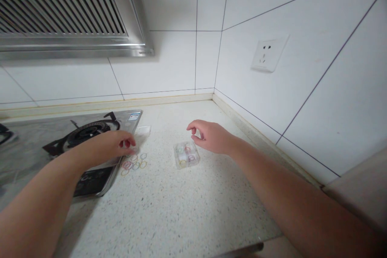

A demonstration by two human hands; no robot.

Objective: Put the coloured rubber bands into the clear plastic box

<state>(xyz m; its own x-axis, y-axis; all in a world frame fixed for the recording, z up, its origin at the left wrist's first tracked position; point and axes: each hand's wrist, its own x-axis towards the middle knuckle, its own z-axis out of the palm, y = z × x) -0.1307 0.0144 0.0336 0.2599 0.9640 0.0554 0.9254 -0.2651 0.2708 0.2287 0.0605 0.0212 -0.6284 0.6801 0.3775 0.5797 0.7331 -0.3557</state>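
My left hand [116,145] hovers at the stove's edge, just above a loose pile of thin coloured rings [136,165] that look like small elastic bands. Its fingers are bent and apart from the thumb, and nothing shows between them. A clear square box [195,161] with compartments lies on the counter, with a coloured ring in each of several compartments. My right hand [210,135] is above the box's back right corner, fingers curled with a gap to the thumb and nothing visible in it. Behind the pile is a clear flat piece [144,130], perhaps the box's lid.
A gas stove with a black burner [90,131] takes up the left side of the speckled counter [169,209]. Overhead at left hangs a metal range hood [133,20]. White tiled walls meet in the corner, and a socket [269,54] is on the right one.
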